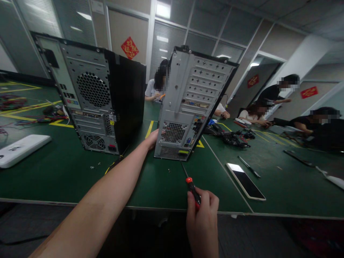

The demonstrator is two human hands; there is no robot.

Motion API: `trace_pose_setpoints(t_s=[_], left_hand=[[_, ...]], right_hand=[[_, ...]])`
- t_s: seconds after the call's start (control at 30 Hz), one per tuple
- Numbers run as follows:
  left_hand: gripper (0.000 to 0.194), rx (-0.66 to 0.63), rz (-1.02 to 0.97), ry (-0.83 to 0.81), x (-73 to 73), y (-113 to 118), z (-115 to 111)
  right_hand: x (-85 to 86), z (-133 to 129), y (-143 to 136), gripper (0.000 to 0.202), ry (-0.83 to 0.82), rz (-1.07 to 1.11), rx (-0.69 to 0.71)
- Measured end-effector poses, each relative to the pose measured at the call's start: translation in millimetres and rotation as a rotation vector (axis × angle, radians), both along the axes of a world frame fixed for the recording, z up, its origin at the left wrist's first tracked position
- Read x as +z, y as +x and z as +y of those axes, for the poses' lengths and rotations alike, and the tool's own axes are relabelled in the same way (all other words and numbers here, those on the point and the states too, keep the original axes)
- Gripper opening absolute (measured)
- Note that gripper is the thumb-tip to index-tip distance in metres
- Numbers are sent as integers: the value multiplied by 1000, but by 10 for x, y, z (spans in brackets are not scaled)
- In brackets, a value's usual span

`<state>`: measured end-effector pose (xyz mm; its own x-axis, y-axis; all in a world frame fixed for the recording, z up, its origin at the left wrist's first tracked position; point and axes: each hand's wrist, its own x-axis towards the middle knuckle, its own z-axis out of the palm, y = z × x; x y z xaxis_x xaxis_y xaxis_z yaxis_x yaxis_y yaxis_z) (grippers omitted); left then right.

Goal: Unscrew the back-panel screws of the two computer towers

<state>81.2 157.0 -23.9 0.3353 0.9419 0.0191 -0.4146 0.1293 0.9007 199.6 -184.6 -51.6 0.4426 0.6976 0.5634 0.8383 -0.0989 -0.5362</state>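
Note:
My right hand [203, 209] is closed around the red and black handle of a screwdriver [190, 182]. The screwdriver's shaft points up and away, its tip at the lower back edge of a grey computer tower [176, 107]; whether it sits in a screw I cannot tell. My left hand [153, 139] reaches to the tower's left side, its fingers hidden behind the casing. That tower stands upright with its back panel facing me. Loose screws [169, 171] lie on the green table in front of it.
A second computer tower [92, 96] stands to the left. More screws [92, 167] lie before it. A white device [23, 148] is at far left. On the right are a phone [245, 181], a pen [249, 167] and bundled black cables [236, 138]. Several people sit or stand beyond.

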Motion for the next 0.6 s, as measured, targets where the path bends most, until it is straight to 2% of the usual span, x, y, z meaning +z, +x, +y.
trace_pose_setpoints(t_s=[0.23, 0.6], left_hand=[[45, 12, 11, 2, 2, -4, 14], [45, 70, 65, 64, -51, 8, 63]], right_hand=[[-15, -8, -10, 39, -13, -41, 4], [-10, 4, 94, 52, -94, -120, -11]])
